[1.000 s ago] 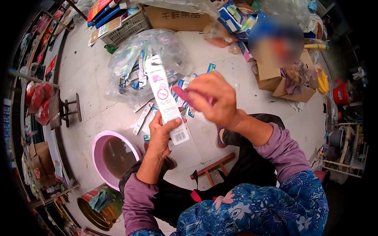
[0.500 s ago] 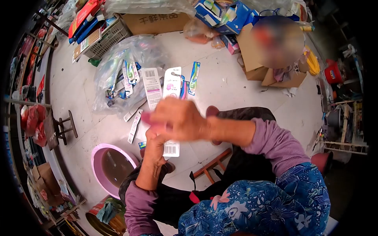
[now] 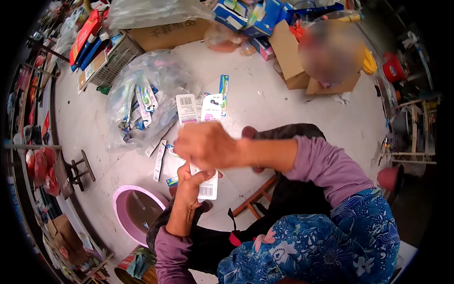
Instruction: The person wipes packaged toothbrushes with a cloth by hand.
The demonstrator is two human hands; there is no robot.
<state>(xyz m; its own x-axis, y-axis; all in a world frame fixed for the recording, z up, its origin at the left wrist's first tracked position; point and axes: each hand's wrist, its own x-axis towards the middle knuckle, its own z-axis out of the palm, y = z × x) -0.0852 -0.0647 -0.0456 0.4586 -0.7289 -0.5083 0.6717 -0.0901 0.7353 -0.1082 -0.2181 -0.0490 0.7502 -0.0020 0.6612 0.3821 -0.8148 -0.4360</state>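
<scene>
My left hand (image 3: 187,183) grips the lower part of a white blister card (image 3: 207,189) printed with a barcode, its hooked top end pointing away from me. Over the middle of the card is my right hand (image 3: 206,144), closed; the pink cloth-like thing it held earlier is now hidden by the fingers. Just beyond the right hand, another white card (image 3: 187,105) shows its barcode end. A blue-green toothbrush pack (image 3: 223,90) lies on the floor behind. To the left, a clear plastic bag (image 3: 158,71) holds several packed toothbrushes, and a narrow white pack (image 3: 160,161) lies beside it.
A pink basin (image 3: 122,208) of murky water stands at the left, near a tin (image 3: 124,270) with a cloth. A small stool (image 3: 81,170) is farther left. Cardboard boxes (image 3: 289,52) and a grey basket (image 3: 117,61) stand at the back. A wooden stool (image 3: 253,196) is below me.
My right hand has moved left from beside the card to over it, and the pink item has gone out of sight. My left hand keeps its grip. The view has shifted.
</scene>
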